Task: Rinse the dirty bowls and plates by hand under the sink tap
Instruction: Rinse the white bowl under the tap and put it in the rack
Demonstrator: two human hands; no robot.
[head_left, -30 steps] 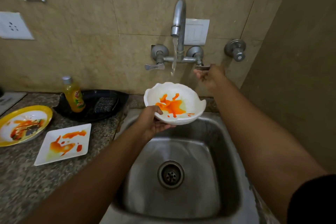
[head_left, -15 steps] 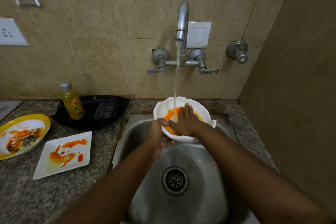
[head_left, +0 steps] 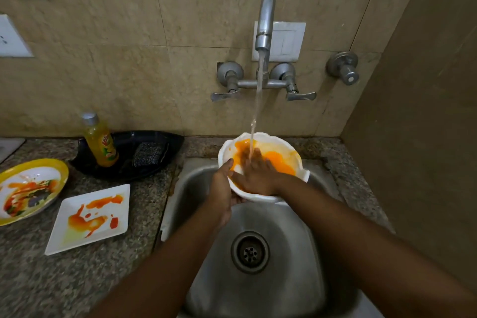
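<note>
Both forearms are bare, with no sleeve showing on either. The left hand [head_left: 222,190] and the right hand [head_left: 255,175] wear no gloves. No ring, watch or bracelet shows.

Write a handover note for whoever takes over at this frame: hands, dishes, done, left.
Left hand grips the white bowl by its near rim, over the sink.
Right hand lies flat inside the bowl, fingers under the tap stream.
Done: water running, orange sauce thinning.
Left: finish this bowl, then the square plate and the yellow-rimmed plate, both dirty on the counter.
</note>
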